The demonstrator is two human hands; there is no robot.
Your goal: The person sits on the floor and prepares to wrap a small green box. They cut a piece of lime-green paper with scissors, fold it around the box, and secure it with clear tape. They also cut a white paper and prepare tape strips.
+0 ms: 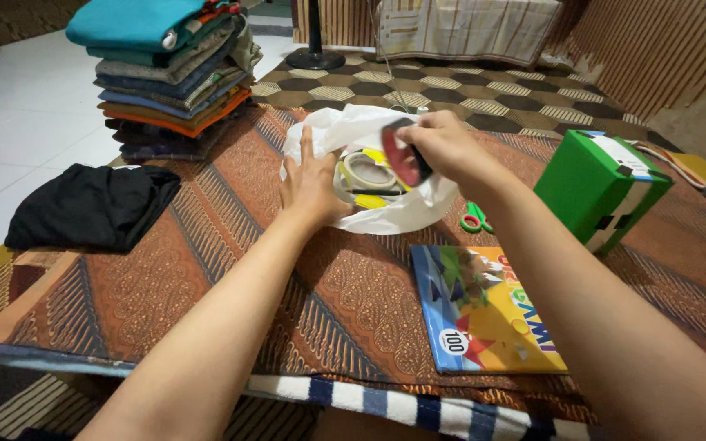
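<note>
On the patterned brown cloth (206, 269) spread over the floor, two bare hands work at a white plastic bag (418, 208).

Largest first: a tall stack of folded clothes (169, 73) stands at the far left corner, a black garment (91, 204) lies nearer by, a green box (594, 188) sits at the right, and a colourful paper pad (484, 306) lies flat near the front edge. Left hand (312, 184) lies open and flat on the bag's rim, apparently pinning it so the mouth stays wide. Right hand (447, 147) has its grip closed around a red-and-black tape dispenser (404, 153), held just above the bag's mouth, over a tape roll (369, 173) inside. Green-handled scissors (474, 219) lie just beside the bag.
</note>
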